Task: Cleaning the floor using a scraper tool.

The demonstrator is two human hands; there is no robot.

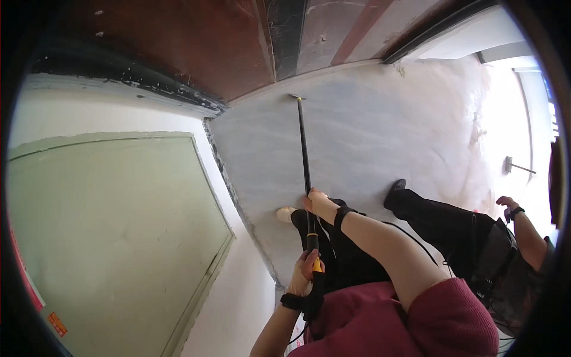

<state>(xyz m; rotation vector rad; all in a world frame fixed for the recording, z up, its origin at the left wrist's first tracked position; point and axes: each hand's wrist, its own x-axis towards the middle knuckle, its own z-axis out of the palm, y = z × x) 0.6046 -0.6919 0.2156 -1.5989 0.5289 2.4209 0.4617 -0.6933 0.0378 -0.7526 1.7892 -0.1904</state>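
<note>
A long-handled tool with a black pole and a yellow-and-black grip runs up the middle of the head view. My left hand is closed around its grip, near the yellow part, low in the picture. Higher up, my right hand wraps around the black pole. At the far end, a small narrow head lies at the grey floor, close to the foot of the wall; its exact kind is too small to tell. Black bands circle both my wrists.
To the left is a pale green door in a white wall. A brown panel and dark trim border the floor ahead. Another person in dark clothes stands at my right. Beyond them, a flat-headed tool with a handle lies near bright light.
</note>
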